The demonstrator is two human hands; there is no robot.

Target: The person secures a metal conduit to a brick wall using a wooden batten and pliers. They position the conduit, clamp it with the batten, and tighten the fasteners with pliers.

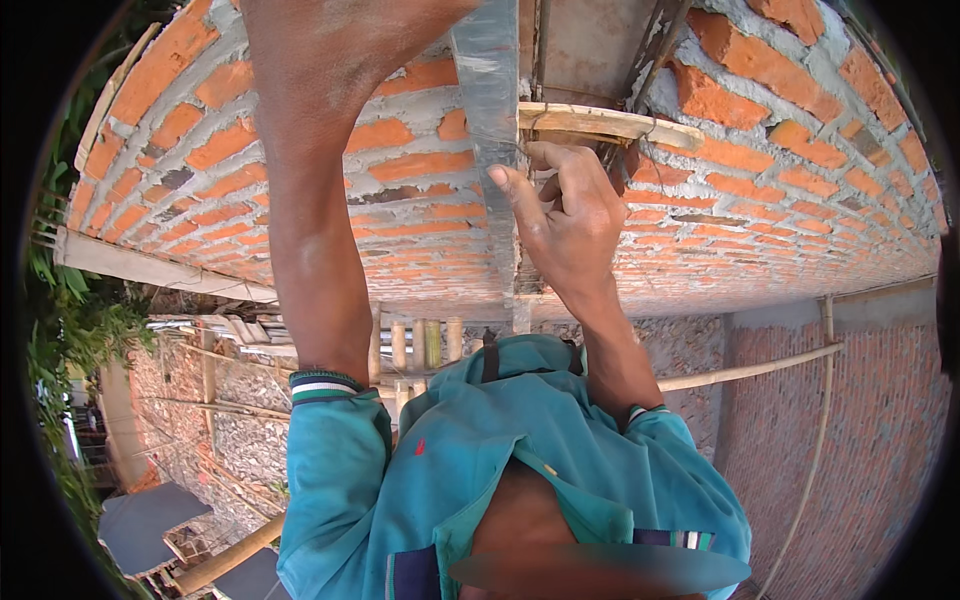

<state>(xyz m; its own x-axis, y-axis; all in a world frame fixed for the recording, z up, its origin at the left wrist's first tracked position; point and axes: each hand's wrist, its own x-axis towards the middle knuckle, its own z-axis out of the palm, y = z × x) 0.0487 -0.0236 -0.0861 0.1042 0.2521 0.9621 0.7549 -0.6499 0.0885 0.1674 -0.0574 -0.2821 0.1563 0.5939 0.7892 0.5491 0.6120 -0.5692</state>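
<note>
My right hand (575, 220) is raised in front of a brick wall (400, 225), beside an upright grey board (486, 110). Its fingers are curled, and the thumb points toward the board's face. Whatever the fingers hold is too small or hidden to make out. Just above the knuckles, a short wooden strip (610, 122) lies crosswise against the board, with thin dark wire around its right part. My left arm reaches up past the board's left side. Only the back part of my left hand (360, 40) shows at the top edge; its fingers are out of the picture.
Dark rods (655, 50) stand in a recess right of the board. Bamboo poles (430, 345) and a long horizontal pole (745, 370) are below. Another brick wall (850, 430) rises at right. Dark sheets (155, 525) lie low at left, near green plants (75, 330).
</note>
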